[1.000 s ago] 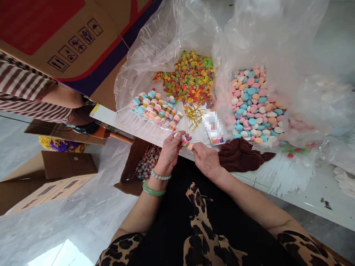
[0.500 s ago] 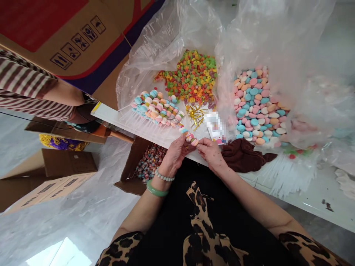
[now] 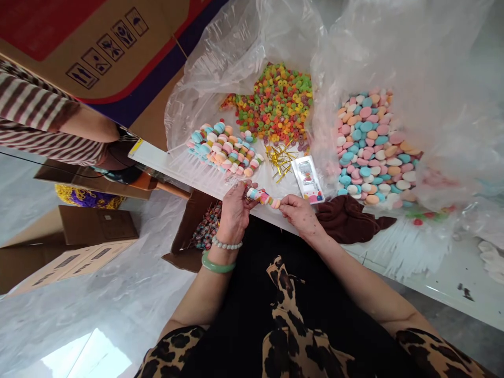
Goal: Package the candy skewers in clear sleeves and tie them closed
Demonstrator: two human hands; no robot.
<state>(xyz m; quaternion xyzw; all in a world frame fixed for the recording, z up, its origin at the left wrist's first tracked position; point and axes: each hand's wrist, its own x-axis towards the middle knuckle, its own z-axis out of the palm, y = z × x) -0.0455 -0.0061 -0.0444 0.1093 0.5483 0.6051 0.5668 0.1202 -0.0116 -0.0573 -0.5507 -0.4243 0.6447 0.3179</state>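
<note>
Two cardboard cartons stand out first: a large printed one [image 3: 79,47] leans in at upper left, and an open one [image 3: 185,231] sits below the edge of a white table [image 3: 452,294], holding a mass of wrapped lollipops [image 3: 207,226]. A striped sleeve [image 3: 35,110] of a co-worker reaches in beside the big carton. Clear plastic sheeting [image 3: 244,68] lies bunched on the table around a heap of small ring-shaped candies [image 3: 275,105] and a larger heap of pastel disc candies [image 3: 374,147]. Near the table edge, a row of candy sticks [image 3: 220,152] lies on a white board, with gold twist ties [image 3: 280,160] and a printed card [image 3: 308,179] just beyond it. A brown cloth [image 3: 346,220] lies just right of the card. The step in hand appears to be working on one candy stick [image 3: 263,197], held level just off the table between the left hand [image 3: 235,212] and right hand [image 3: 301,214]. The left hand's fingers [image 3: 250,187] curl closed around one end, and the right hand's fingertips [image 3: 284,200] press together at the other. The next move seems to call for a steady grip at both ends, so the pieces stay in line.
</note>
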